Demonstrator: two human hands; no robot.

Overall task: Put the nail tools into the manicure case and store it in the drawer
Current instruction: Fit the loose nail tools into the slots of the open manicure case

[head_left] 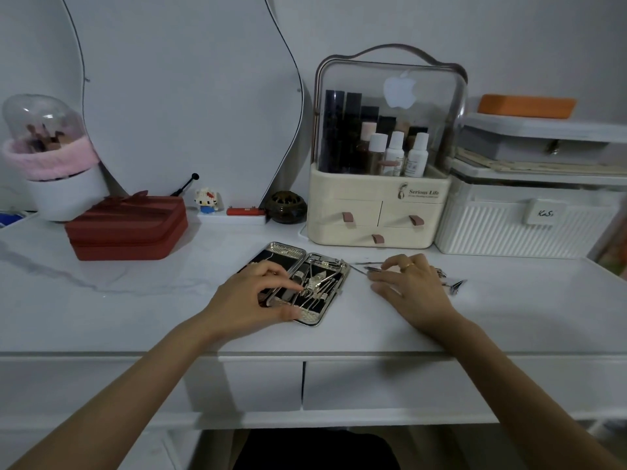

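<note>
Open manicure case (295, 283) flat on white surface (135, 300), near front edge, several metal tools strapped inside. Left hand (251, 300) on the case, fingers (288, 286) curled, touching the tools. Right hand (412, 286) just beside, fingers pinching thin metal tool (361, 270). More loose tools (456, 285) behind that hand. Two closed drawers (373, 385) below.

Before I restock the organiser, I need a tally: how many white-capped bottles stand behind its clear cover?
3, side by side at the front right: left bottle, middle bottle, right bottle. Others may hide behind.
</note>
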